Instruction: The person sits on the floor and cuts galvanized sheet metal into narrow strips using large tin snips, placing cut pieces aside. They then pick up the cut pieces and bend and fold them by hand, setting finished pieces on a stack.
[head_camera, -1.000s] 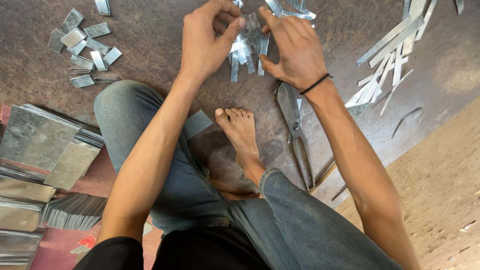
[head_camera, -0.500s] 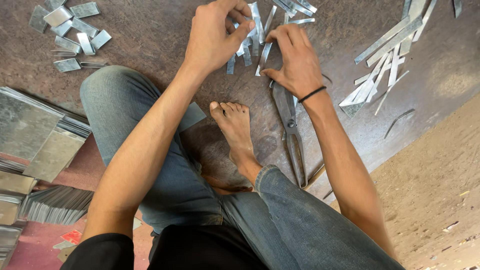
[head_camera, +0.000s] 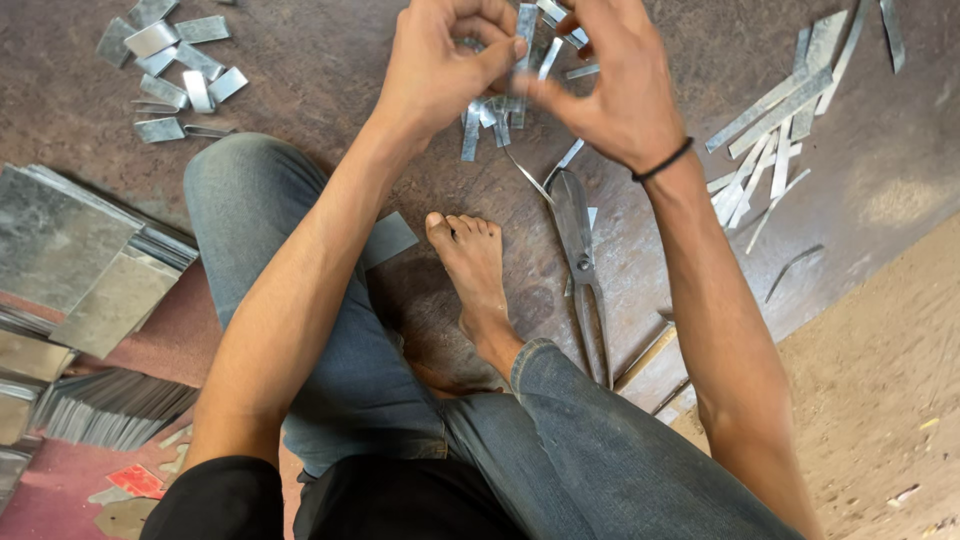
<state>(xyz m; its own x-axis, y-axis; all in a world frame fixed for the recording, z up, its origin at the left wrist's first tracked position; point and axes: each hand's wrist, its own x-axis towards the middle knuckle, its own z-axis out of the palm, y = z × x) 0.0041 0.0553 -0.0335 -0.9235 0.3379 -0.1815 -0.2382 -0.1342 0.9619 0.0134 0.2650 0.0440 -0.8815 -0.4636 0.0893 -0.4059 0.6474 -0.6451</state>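
Up near the top edge, both hands pinch one small metal strip (head_camera: 527, 25) above the floor (head_camera: 320, 70): left hand (head_camera: 440, 65) fingers and right hand (head_camera: 610, 80) fingers closed on it, tin snips (head_camera: 578, 240) lying below.

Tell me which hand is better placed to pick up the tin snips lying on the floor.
Right, probably. The tin snips lie directly below the right hand, under that wrist, while the left hand sits farther off. Both hands are pinching a small metal strip, so either must let go first.
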